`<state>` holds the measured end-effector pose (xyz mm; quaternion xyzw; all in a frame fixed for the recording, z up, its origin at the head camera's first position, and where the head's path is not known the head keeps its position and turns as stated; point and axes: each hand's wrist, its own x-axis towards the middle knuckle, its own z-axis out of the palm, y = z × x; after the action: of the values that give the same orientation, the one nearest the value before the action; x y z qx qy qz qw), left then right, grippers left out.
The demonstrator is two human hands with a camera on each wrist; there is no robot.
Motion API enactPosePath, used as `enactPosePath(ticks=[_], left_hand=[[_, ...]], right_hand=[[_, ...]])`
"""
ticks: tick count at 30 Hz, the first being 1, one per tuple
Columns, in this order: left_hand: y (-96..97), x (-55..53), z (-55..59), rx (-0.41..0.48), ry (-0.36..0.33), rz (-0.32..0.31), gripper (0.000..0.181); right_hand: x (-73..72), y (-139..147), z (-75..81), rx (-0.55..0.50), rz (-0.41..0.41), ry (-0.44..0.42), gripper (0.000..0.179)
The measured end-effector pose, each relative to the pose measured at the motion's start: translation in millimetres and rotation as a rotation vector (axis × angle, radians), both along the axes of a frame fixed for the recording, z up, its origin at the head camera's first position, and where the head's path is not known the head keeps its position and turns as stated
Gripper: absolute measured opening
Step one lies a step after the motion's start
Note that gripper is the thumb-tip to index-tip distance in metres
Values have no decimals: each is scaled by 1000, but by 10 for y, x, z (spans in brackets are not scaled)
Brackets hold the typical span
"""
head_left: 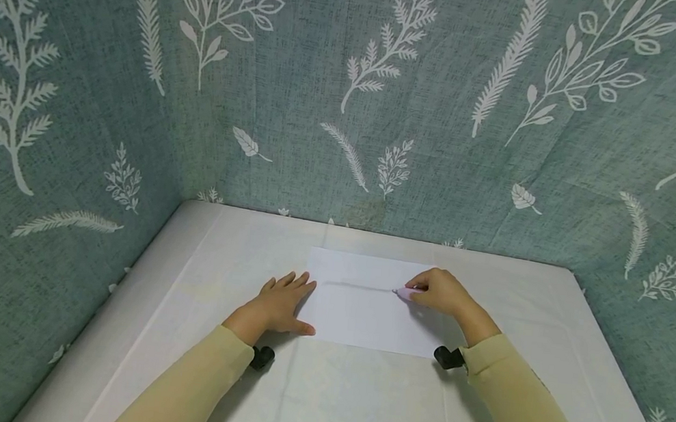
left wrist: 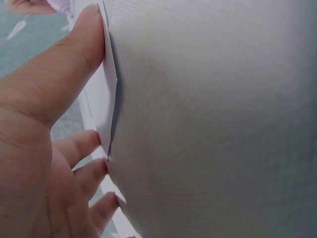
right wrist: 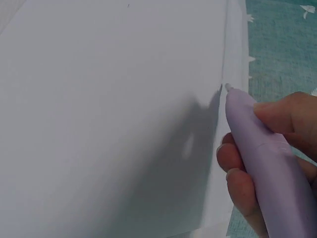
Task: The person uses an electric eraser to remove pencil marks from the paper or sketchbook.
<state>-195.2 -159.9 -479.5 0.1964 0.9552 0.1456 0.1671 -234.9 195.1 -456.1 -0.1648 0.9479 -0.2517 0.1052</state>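
Note:
A white sheet of paper (head_left: 357, 320) lies on the table, with a thin straight line running across its upper part. Toward the sheet's right side, my right hand (head_left: 443, 292) grips a thick lavender pen-shaped tool (right wrist: 270, 163). Its narrow pale tip meets the right end of the line; whether that line is a cut, crease or mark I cannot tell. At the left edge, my left hand (head_left: 279, 304) rests with fingers spread, thumb and fingertips touching the paper. The left wrist view shows that edge of the sheet (left wrist: 106, 94) bent slightly up beside the thumb.
White cloth covers the table (head_left: 355, 405). Teal fabric walls (head_left: 302, 83) with white leaf prints stand at the back and both sides, close behind the table's far edge. A black wrist device (head_left: 448, 357) sits under each forearm.

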Motion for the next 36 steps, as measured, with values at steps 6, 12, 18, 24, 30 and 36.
enactPosePath(ticks=[6, 12, 18, 24, 30, 36], left_hand=[[1, 1, -10, -4, 3, 1, 101], [-7, -6, -26, -5, 3, -1, 102], [-16, -22, -56, -15, 11, -1, 102], [-12, -20, -62, -21, 9, 1, 102], [-11, -17, -64, -7, 10, 1, 102], [-8, -13, -57, -5, 14, 2, 102]], right_hand=[[-15, 14, -14, 3, -6, 19, 20], [-22, -3, -8, 19, 31, 48, 18], [-25, -48, 16, 27, 65, 48, 17], [-24, -61, 35, 42, 71, 40, 18], [-39, -55, 26, 43, 61, 42, 17], [-57, -54, 20, 31, 87, 31, 17]])
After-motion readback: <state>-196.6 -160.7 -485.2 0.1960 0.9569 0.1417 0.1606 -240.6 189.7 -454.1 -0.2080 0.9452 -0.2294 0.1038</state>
